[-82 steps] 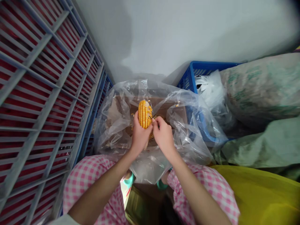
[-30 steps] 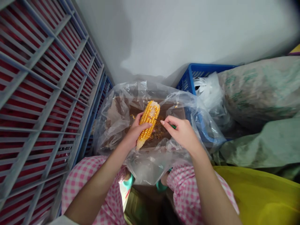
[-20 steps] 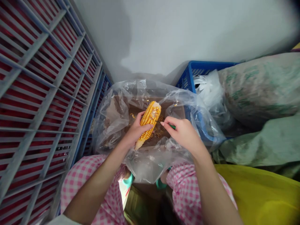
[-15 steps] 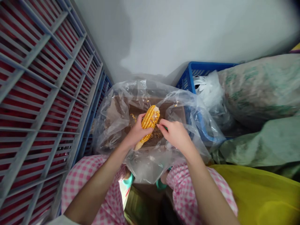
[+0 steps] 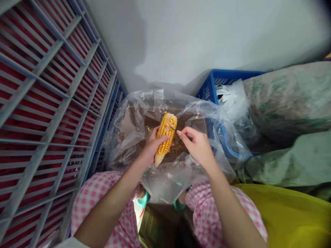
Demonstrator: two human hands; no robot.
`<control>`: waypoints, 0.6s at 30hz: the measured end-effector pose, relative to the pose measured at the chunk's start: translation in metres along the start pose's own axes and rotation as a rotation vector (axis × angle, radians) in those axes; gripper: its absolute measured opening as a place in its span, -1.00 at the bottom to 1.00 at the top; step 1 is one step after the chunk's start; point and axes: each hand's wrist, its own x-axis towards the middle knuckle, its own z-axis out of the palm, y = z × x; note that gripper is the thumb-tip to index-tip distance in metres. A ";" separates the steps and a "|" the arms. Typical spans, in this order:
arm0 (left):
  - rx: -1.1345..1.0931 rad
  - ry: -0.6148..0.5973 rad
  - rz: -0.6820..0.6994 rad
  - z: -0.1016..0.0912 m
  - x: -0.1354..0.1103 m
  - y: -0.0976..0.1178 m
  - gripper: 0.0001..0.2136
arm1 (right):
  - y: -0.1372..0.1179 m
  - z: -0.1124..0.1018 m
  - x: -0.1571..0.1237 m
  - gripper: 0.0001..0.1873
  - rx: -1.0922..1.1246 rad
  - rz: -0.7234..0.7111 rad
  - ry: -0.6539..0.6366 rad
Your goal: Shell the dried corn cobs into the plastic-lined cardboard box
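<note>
Gripping corn cob (image 5: pixel 167 136) in left hand (image 5: pixel 155 148), right hand (image 5: pixel 198 146) beside, sack print (image 5: pixel 284 93) unreadable

No text, label, brand or number could be read. The only print in view was the mottled green marking on the bulging pale sack (image 5: pixel 287 93) at the right, and it was too blurred and creased to make out as letters or a logo.
</note>
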 end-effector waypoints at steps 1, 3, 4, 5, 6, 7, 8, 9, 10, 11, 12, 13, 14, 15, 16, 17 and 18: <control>0.009 0.018 0.015 -0.001 0.000 0.001 -0.49 | -0.001 -0.004 -0.001 -0.67 -0.038 -0.006 0.004; 0.019 0.029 0.039 -0.002 0.002 0.002 -0.47 | -0.002 -0.011 -0.002 -0.67 -0.091 -0.031 -0.005; 0.021 0.026 0.053 -0.002 0.002 0.002 -0.47 | -0.002 -0.013 -0.003 -0.67 -0.110 -0.046 -0.017; 0.023 0.019 0.065 -0.003 0.003 0.002 -0.47 | -0.002 -0.014 -0.003 -0.68 -0.126 -0.058 -0.032; 0.027 0.013 0.074 -0.003 0.003 0.001 -0.47 | -0.002 -0.014 -0.004 -0.69 -0.138 -0.065 -0.047; 0.034 0.009 0.081 -0.003 0.003 0.000 -0.47 | -0.001 -0.014 -0.004 -0.70 -0.145 -0.067 -0.061; 0.045 0.009 0.087 -0.003 0.004 0.000 -0.47 | -0.001 -0.014 -0.004 -0.71 -0.147 -0.067 -0.077; 0.057 0.011 0.093 -0.003 0.004 -0.001 -0.47 | -0.001 -0.015 -0.004 -0.71 -0.146 -0.066 -0.093; 0.067 0.011 0.097 -0.003 0.004 -0.002 -0.47 | -0.001 -0.015 -0.004 -0.72 -0.144 -0.065 -0.108; 0.075 0.006 0.099 -0.002 0.004 -0.002 -0.46 | -0.001 -0.016 -0.004 -0.72 -0.144 -0.062 -0.121; 0.081 0.000 0.103 -0.002 0.004 -0.003 -0.46 | -0.001 -0.017 -0.004 -0.72 -0.145 -0.058 -0.130; 0.089 -0.004 0.108 -0.002 0.004 -0.003 -0.45 | -0.001 -0.018 -0.004 -0.71 -0.147 -0.052 -0.138; 0.099 -0.006 0.113 -0.001 0.004 -0.004 -0.44 | -0.001 -0.019 -0.004 -0.72 -0.149 -0.044 -0.144; 0.110 -0.007 0.118 -0.001 0.004 -0.004 -0.43 | -0.001 -0.020 -0.004 -0.72 -0.150 -0.036 -0.151; 0.124 -0.006 0.124 -0.001 0.004 -0.005 -0.43 | -0.001 -0.021 -0.005 -0.72 -0.149 -0.027 -0.159; 0.138 -0.006 0.131 -0.001 0.005 -0.005 -0.43 | -0.002 -0.022 -0.005 -0.72 -0.144 -0.016 -0.167; 0.155 -0.004 0.141 -0.001 0.006 -0.006 -0.42 | -0.002 -0.022 -0.005 -0.72 -0.133 -0.004 -0.174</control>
